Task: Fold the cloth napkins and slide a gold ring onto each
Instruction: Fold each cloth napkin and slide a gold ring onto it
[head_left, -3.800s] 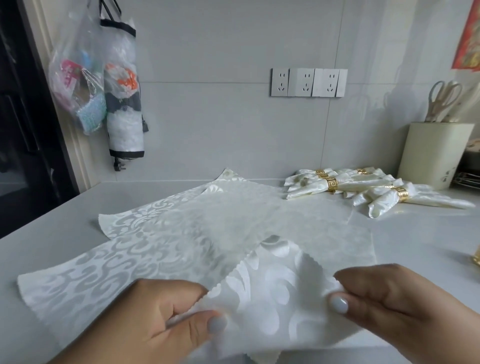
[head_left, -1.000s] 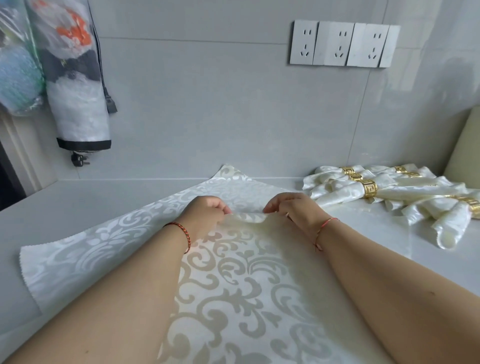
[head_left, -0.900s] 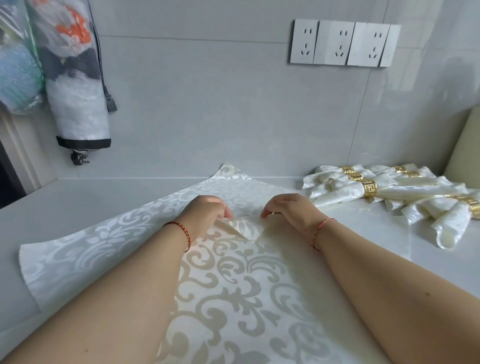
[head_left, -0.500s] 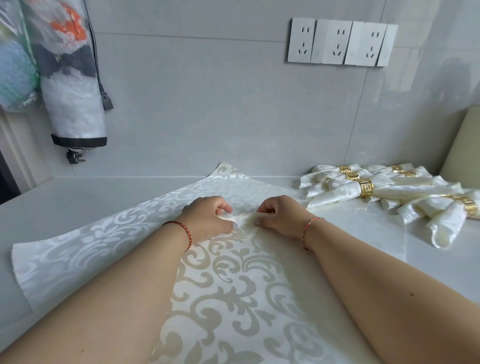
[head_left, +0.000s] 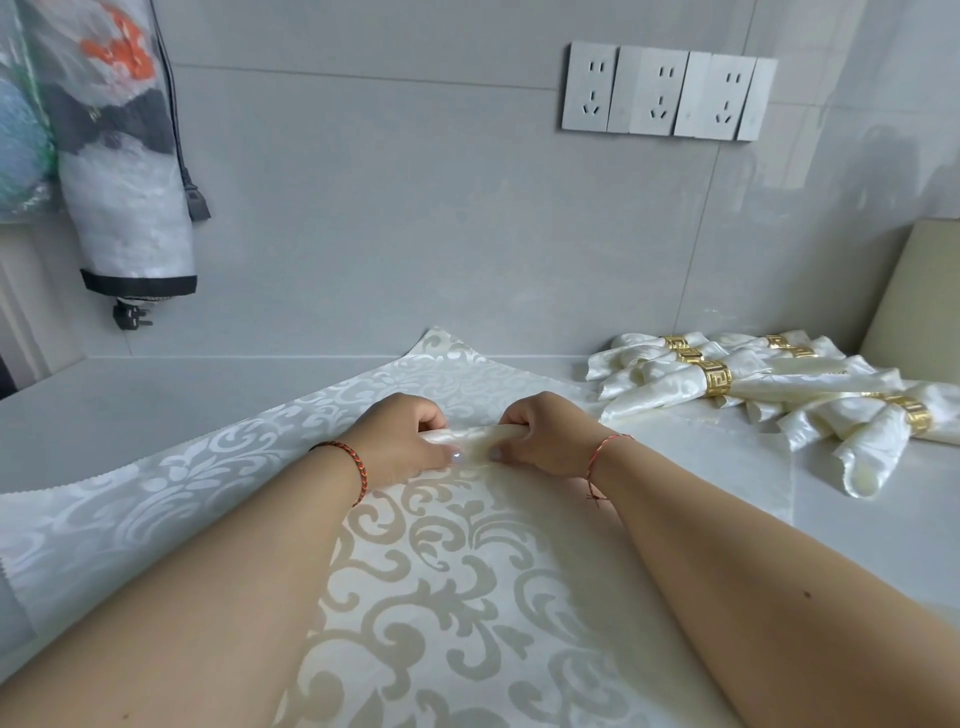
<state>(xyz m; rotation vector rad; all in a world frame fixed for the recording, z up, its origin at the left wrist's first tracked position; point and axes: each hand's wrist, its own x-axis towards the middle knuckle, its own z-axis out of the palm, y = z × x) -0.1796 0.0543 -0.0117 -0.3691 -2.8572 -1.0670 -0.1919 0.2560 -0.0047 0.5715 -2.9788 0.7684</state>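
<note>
since both hands are bunched right on the far corner of the napkin (head_left: 457, 561), the whole thing comes down to which way that little roll (head_left: 475, 439) points. it lies crosswise, left to right, between the two hands, and the rest of the napkin stretches back from it toward the person, under both forearms. so my guess is the roll travels toward the body, along the napkin's diagonal.

left hand (head_left: 402, 441) has fingers curled over the left end of the roll, thumb tucked under the near side. right hand (head_left: 537, 439) does the same on the right end. both are gripping the roll, thumbs nearly touching in the middle. neither hand is really nearer, they sit about level, one each side of the roll.

there's a second napkin (head_left: 156, 493) spread flat underneath, sticking out left of the roll and past it toward the wall (head_left: 389, 208). judging by that, the thing to watch is not catching the lower one in the roll.

right of the roll, well apart, is a pile of finished napkins (head_left: 769, 384), each wearing a gold ring (head_left: 716, 378). no loose ring visible anywhere.

everything sits on a pale grey table (head_left: 104, 395) against the tiled wall. a row of sockets (head_left: 665, 93) is up above the roll, some bags (head_left: 119, 156) hang off to the upper left, and a cream container (head_left: 914, 291) sits behind the finished pile.
</note>
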